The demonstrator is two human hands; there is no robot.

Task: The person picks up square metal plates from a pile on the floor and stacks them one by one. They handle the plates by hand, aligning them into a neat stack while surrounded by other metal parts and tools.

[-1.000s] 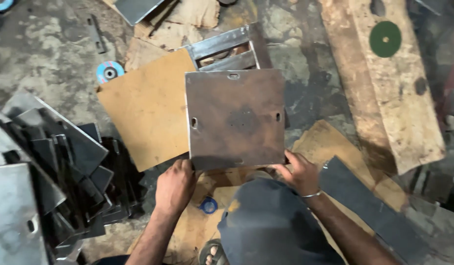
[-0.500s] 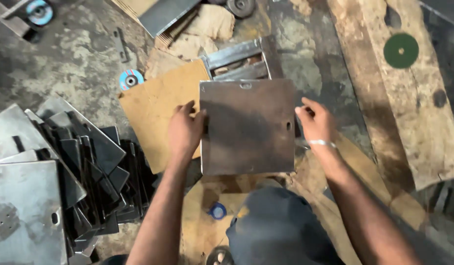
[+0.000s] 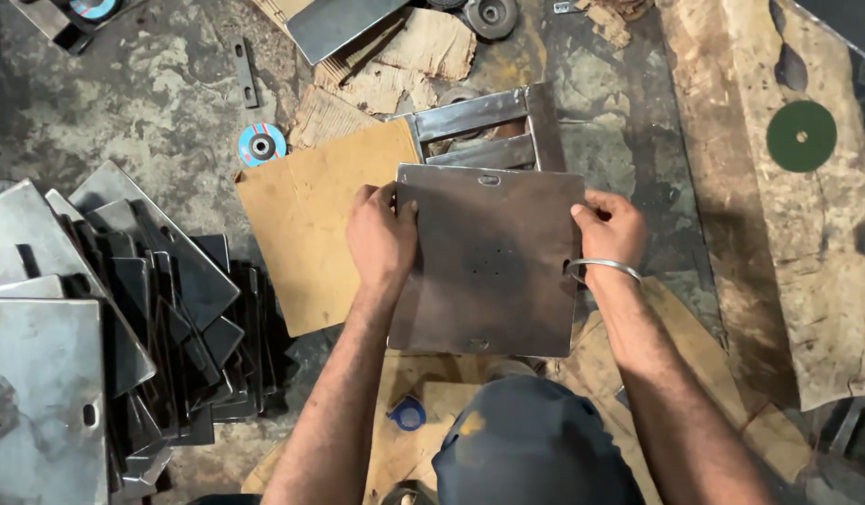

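A: State the position of the square steel plate (image 3: 493, 266).

B: It sits at the centre of the frame, held roughly flat above the floor (image 3: 152, 112). It has a slot near its upper edge, another near its lower edge, and a cluster of small holes in the middle.

A: State the condition of the hands.

B: The hands are apart, one on each side edge. The left hand (image 3: 381, 238) is clamped on the left edge, fingers curled over the top face. The right hand (image 3: 612, 229) is clamped on the right edge; a metal bangle (image 3: 603, 268) circles that wrist.

A: What lies beneath and around the plate?

B: A brown cardboard sheet (image 3: 306, 224) lies left of centre, partly under the plate. A welded steel frame (image 3: 488, 131) lies just above the plate's upper edge. A stack of similar steel plates (image 3: 95, 309) fills the lower left. A blue-faced grinding disc (image 3: 262, 145) rests at upper left, a green cutting disc (image 3: 801, 137) on the wooden board (image 3: 788, 262) at right.
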